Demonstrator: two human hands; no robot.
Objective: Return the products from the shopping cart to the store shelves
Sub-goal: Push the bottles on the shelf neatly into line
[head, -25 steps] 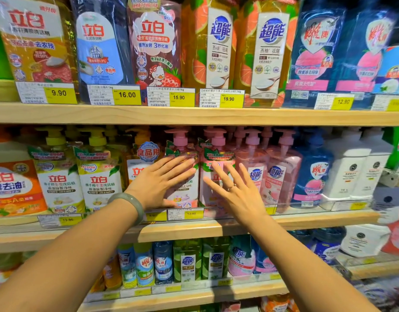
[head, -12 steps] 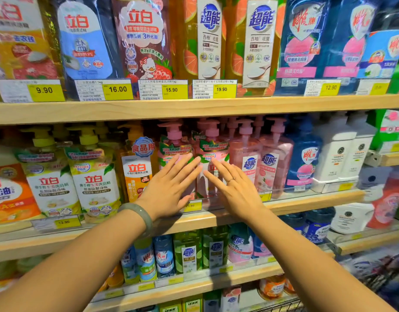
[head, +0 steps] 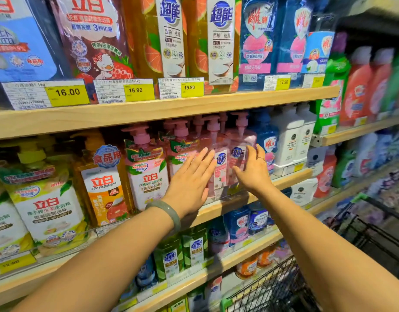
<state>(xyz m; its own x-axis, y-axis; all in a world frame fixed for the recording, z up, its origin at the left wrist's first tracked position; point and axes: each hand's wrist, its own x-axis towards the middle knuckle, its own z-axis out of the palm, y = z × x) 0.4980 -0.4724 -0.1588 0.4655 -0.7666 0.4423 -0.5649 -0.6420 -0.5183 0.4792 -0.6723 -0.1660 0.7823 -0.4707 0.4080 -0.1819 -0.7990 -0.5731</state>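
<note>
The pink pump bottle (head: 221, 167) stands upright at the front of the middle shelf (head: 288, 180), directly between my two hands, its long axis straight up and down. My left hand (head: 191, 176) lies flat just to its left, fingers (head: 204, 157) straight, close together and holding nothing. My right hand (head: 253, 171) flanks the other side against the neighbouring bottle (head: 239, 154), fingers loosely straight, pinching nothing. Both hands look about equally near, so I judge any push must go straight away from me, deeper into the shelf.

Pink pump bottles (head: 220, 159), upright, side by side on wooden shelf (head: 288, 180)
</note>
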